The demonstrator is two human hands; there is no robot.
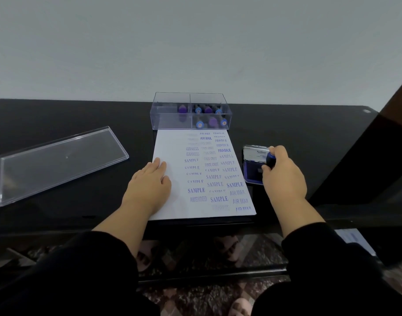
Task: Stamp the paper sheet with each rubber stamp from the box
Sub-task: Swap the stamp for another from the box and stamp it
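Stamps are what I am working through, and one rubber stamp [270, 158] with a blue top is in my right hand [283, 172], right of centre in the frame. My fingers curl round its handle and press its face down onto the blue ink pad [253, 173], whose metal lid [256, 153] stands open behind it. My left hand [150, 181] lies flat with straight fingers on the left half of the paper sheet [170, 201], holding nothing, only pinning the sheet to the dark table [58, 115].

I judge this to be the inking step. Next I would need to lift the stamp straight off the pad, carry it left over the sheet, choose bare paper and press it down evenly while my left hand keeps the sheet from sliding.

The sheet lies in the middle of the frame, its far edge touching the clear box [191, 111]. Its right half is crowded with blue prints: SAMPLE many times, AIR MAIL, FRAGILE, EXPRESS, AMENDED, some crisp and some faint or half-printed. The left strip beside my hand is blank.

The box has two compartments; most of the stamps sit in the right one, one in the left. Its clear lid [58, 163] lies well apart at the left of the frame.
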